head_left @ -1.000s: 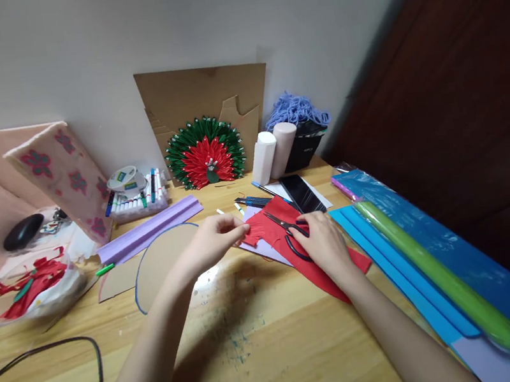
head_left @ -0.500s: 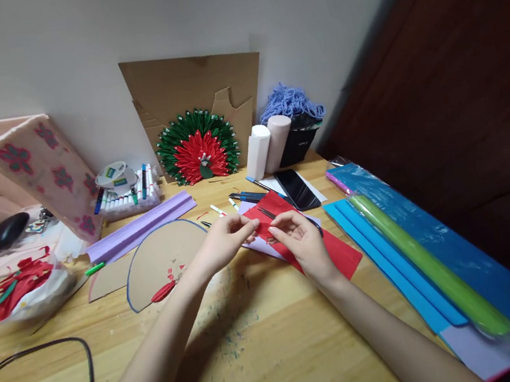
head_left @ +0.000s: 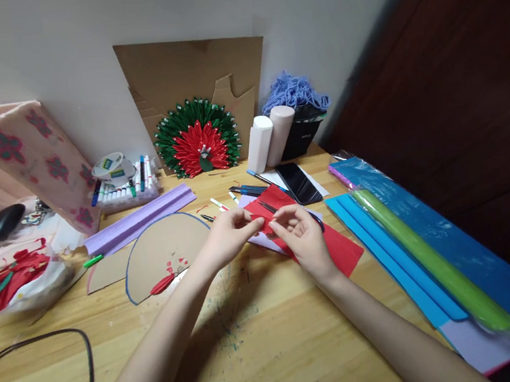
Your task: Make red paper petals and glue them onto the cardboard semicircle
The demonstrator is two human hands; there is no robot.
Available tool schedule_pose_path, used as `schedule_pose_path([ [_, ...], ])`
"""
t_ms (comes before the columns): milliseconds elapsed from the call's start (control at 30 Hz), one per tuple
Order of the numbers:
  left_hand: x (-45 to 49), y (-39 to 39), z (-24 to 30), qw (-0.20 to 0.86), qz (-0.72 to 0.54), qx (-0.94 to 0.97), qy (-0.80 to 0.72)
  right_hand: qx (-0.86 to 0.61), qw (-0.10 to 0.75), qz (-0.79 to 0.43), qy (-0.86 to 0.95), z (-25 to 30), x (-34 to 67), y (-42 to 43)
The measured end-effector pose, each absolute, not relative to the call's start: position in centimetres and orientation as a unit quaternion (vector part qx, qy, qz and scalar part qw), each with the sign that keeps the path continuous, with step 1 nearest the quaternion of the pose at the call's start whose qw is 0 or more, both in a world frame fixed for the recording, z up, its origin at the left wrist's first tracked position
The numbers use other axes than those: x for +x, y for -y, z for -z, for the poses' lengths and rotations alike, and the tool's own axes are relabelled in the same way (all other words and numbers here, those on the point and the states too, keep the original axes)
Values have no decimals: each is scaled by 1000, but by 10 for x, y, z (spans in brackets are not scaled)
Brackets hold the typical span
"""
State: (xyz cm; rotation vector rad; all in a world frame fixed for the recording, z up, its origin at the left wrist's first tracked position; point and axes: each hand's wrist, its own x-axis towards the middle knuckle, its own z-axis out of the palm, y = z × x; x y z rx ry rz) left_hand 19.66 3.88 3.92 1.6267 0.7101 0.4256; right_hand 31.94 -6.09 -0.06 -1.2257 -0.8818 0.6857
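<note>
Left-side bowl (head_left: 62, 279) holding red scraps (head_left: 21, 274), left hand's (head_left: 233, 233) fingers pinching red material (head_left: 341, 248), right hand's (head_left: 305, 241) grip indeterminable, scissors (head_left: 268, 207) partly hidden

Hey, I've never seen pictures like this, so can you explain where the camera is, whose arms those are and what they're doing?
There's no machine here: these are a person's bare arms, seen by one camera worn on their head, looking forward and down. The left hand and right hand come close together over a red sheet. Scissors show beside the right hand; whether it grips them, or what the fingertips pinch, is too small to tell. On the wooden table are also a blue-edged cardboard piece, a purple strip and a dark phone.
</note>
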Motion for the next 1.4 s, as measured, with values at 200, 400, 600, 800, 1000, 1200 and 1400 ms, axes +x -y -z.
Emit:
schedule_pose_path([
  [200,195,-37,-41,595,-185,721,-303,-569,642,-290,425,-4,322,61],
  [400,196,-35,-45,608,-216,714,-271,-578,631,-284,433,-6,325,63],
  [600,196,-34,-44,585,-235,724,-278,-596,622,-236,450,-3,326,64],
  [800,195,-36,-41,518,-246,771,-276,-613,599,-194,477,-3,328,65],
  [1000,195,-35,-40,518,-233,778,-268,-610,580,-186,507,-5,328,67],
  [1200,195,-37,-43,612,-198,719,-262,-592,588,-212,508,-5,329,68],
  [1400,191,-40,-44,655,-173,685,-267,-581,595,-227,506,-7,329,69],
])
